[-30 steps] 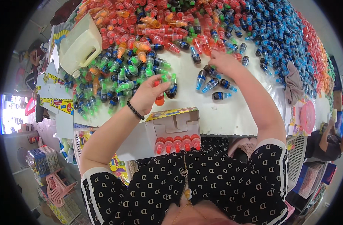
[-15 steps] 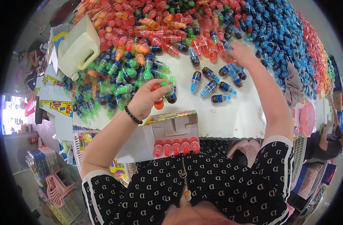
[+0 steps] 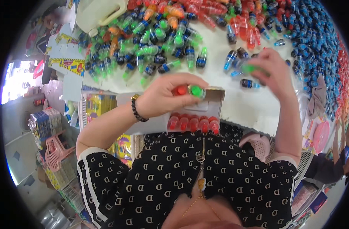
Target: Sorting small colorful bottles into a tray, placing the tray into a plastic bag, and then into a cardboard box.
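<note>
My left hand (image 3: 178, 93) is closed around small bottles over an open carton. A red-capped bottle (image 3: 181, 90) and a green-capped bottle (image 3: 196, 91) show between its fingers. The white carton (image 3: 219, 101) stands at the table's near edge against my body, with a row of red bottles (image 3: 193, 123) along its near side. Over the table to the right, my right hand (image 3: 271, 72) is smeared by motion. A blurred green-capped bottle (image 3: 249, 68) shows at its fingertips. Below and left of it lie loose blue-capped bottles (image 3: 250, 84).
Green-capped bottles (image 3: 144, 49) lie heaped at the left, red ones (image 3: 205, 11) at the back, and a large blue heap (image 3: 312, 45) at the right. A translucent jug (image 3: 98, 15) stands far left. A grey cloth (image 3: 318, 91) and pink basket (image 3: 321, 131) are at the right edge.
My left hand has come nearer, over the carton, with its bottles. My right hand has drawn back from the far heap, a green-capped bottle now at its fingers. The view has shifted.
</note>
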The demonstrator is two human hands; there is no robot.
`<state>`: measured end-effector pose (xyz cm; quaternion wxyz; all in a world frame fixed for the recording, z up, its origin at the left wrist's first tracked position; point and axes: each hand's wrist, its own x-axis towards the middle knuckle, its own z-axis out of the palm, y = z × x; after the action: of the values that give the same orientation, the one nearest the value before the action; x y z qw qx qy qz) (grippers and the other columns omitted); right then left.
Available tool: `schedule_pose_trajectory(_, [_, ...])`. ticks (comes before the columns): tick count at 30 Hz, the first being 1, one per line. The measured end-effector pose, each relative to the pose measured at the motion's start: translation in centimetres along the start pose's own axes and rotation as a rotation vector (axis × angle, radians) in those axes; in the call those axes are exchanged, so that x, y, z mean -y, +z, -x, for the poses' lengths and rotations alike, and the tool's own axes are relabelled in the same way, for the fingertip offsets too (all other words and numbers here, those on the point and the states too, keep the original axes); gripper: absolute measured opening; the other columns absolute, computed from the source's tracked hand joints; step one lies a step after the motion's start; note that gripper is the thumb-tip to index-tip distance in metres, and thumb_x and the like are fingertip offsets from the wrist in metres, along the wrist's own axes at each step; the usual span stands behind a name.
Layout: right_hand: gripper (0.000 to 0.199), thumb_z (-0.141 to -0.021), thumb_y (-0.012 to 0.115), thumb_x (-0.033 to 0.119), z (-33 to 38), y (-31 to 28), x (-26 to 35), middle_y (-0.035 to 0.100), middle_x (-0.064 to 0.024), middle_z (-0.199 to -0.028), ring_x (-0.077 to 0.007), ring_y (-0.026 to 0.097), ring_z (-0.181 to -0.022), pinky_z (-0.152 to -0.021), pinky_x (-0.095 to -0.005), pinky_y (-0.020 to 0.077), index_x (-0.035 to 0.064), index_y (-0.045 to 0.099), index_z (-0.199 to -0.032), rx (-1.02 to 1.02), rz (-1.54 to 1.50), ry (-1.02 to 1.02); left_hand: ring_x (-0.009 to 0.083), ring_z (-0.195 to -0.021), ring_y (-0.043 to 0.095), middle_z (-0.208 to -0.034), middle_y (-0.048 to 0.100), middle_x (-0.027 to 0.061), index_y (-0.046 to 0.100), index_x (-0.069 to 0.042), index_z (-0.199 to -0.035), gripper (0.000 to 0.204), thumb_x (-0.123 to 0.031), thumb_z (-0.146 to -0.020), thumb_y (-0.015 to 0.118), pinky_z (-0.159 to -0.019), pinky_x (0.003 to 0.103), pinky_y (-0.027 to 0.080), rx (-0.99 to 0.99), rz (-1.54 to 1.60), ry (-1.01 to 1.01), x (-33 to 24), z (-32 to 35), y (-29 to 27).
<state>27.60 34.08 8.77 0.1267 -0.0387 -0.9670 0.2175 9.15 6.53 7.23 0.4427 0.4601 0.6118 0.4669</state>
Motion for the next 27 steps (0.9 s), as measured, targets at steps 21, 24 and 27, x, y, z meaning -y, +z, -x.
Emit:
schedule_pose_trajectory(21, [0.041,-0.069,0.08,0.021,8.0,13.8,7.4,0.06,-0.0098,-0.1,-0.029,0.062,-0.086,-0.074,-0.0358,0.0519,0.0087,0.066,-0.105,-0.055,-0.485,-0.138,0.0379,-0.107,0.057,-0.111,0.06,0.0188,0.048,-0.002,-0.124,0.053,-0.023,-0.081,0.071,-0.091,0.045,0.046,0.634,-0.555,-0.181,1.9,1.5,3.0])
schedule_pose_trajectory(24, [0.043,-0.072,0.079,0.023,8.0,12.9,8.1,0.06,-0.0133,-0.105,-0.0311,0.062,-0.09,-0.078,-0.0366,0.0519,0.0072,0.064,-0.109,0.039,-0.386,-0.241,0.0379,-0.107,0.057,-0.111,0.06,0.0189,0.048,-0.003,-0.125,0.053,-0.023,-0.08,0.071,-0.091,0.045,0.046,0.63,-0.59,-0.183,1.5,2.3,3.3])
schedule_pose_trajectory(27, [0.051,-0.078,0.075,0.023,6.2,11.3,9.4,0.059,-0.0182,-0.118,-0.0357,0.058,-0.107,-0.092,-0.0382,0.0483,0.0048,0.057,-0.123,0.445,-0.453,0.142,0.0369,-0.103,0.058,-0.11,0.06,0.0181,0.05,-0.002,-0.123,0.049,-0.024,-0.082,0.069,-0.088,0.045,0.047,0.454,-0.672,-0.051,1.9,2.9,3.4])
